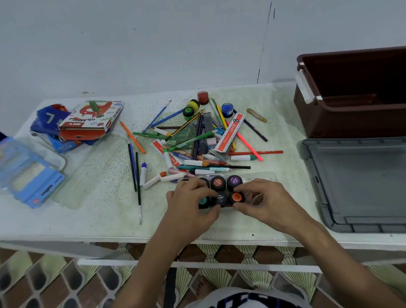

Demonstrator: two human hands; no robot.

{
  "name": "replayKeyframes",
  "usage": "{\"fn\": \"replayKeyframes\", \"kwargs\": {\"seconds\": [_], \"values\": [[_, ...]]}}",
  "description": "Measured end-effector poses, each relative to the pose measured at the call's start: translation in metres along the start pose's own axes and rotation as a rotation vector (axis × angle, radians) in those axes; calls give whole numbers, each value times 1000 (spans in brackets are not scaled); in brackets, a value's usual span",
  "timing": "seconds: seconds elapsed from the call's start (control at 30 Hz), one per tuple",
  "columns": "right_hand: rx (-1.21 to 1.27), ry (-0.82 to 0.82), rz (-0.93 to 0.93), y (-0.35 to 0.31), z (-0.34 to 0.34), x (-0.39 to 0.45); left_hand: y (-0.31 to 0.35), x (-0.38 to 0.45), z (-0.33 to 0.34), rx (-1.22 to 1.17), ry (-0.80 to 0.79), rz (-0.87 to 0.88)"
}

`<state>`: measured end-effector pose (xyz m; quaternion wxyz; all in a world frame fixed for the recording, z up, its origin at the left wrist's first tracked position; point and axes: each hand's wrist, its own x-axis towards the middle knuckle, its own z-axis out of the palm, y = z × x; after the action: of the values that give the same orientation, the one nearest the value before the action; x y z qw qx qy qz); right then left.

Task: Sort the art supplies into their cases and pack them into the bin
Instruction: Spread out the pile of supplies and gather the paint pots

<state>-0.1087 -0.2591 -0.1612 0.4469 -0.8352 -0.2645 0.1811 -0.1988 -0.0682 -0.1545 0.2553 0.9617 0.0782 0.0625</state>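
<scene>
Both your hands are on the paint pots at the counter's near edge.

Your left hand (192,199) pinches the black-labelled pot (221,199), your right hand (264,200) the orange pot (237,197) (both in the clear tray (266,177)); the brown bin (357,93) stands far right.

supplies pile (201,135) mid-table; cases (57,137) left; bin (357,93) right, lid (366,184) before it.

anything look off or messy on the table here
Yes. Pens, pencils, brushes and crayons lie in a loose heap mid-table, unsorted. Four paint pots stand apart behind it, outside the tray that both hands are filling. The pastel box sits askew on other packs.
</scene>
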Motion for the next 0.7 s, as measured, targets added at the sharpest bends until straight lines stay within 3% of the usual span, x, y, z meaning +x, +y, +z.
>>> {"fn": "replayKeyframes", "kwargs": {"seconds": [0.23, 0.37, 0.57, 0.7], "values": [[-44, 60, -12, -1, 4, -1, 6, 6, -2, 92, -46, -9], [-28, 36, 9, 0, 1, -1, 1, 7, -2, -19, -60, -49], [22, -11, 35, -1, -2, 1, -4, 4, -1, 57, -27, 97], [18, 6, 45, 0, 0, 3, -9, 5, -1, 41, -40, 83]]}}
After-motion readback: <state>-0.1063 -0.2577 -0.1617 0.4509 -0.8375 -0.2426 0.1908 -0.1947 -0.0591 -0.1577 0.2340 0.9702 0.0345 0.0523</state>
